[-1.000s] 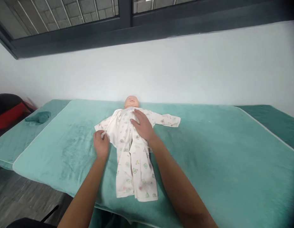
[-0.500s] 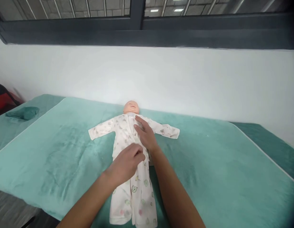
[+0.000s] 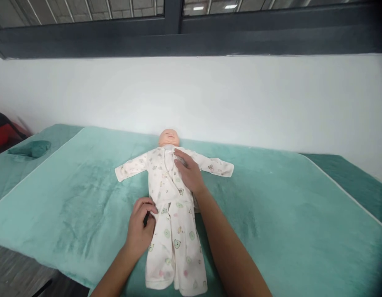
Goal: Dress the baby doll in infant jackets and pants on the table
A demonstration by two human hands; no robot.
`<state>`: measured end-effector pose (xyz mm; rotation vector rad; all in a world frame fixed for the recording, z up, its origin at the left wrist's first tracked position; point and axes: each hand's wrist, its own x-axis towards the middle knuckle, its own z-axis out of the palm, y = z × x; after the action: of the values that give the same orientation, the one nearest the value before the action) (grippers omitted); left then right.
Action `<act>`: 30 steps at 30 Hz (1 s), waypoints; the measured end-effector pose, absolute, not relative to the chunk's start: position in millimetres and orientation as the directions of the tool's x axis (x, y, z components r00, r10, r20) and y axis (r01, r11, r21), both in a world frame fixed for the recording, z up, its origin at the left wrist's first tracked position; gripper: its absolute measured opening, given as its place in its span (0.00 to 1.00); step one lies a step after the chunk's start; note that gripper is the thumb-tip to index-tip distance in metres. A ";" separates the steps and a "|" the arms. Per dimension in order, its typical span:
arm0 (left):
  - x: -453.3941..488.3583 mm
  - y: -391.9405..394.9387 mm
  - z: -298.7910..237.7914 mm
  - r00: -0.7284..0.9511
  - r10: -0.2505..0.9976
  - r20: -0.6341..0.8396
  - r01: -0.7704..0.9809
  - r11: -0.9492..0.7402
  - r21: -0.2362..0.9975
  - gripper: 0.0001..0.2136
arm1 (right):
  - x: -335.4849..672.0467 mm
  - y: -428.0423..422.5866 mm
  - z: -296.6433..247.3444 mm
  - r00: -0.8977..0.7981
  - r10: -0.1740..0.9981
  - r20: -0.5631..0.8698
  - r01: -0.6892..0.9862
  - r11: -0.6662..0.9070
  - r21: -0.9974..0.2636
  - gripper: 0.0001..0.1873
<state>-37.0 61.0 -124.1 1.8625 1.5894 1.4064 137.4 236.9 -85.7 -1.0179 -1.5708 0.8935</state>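
A baby doll (image 3: 168,137) lies on its back on a teal blanket (image 3: 271,206), dressed in a white printed romper (image 3: 170,214) with both sleeves spread out. My right hand (image 3: 188,173) rests flat on the doll's chest, fingers stretched out. My left hand (image 3: 142,225) is at the doll's left hip, fingers curled and pinching the edge of the romper's top near the waist.
A white wall rises right behind the doll's head, with a dark window frame above. A folded dark green cloth (image 3: 30,148) lies on the far left of the bed. A red and black object (image 3: 2,132) sits at the left edge. The blanket's front edge drops to a grey floor.
My left hand went from the doll's sleeve, across its belly, down to the left hip. The sleeve now lies spread out flat. My right hand stayed on the chest.
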 end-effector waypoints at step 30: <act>-26.2 276.9 -61.2 -0.294 0.921 0.255 0.496 -0.081 0.864 0.13 | 117.8 268.5 -51.7 -0.063 0.975 0.215 0.733 0.191 -0.653 0.14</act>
<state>-26.2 276.9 -61.2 1.5281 1.7757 1.3425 117.8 268.5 -51.7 -1.5968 -1.8515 0.5019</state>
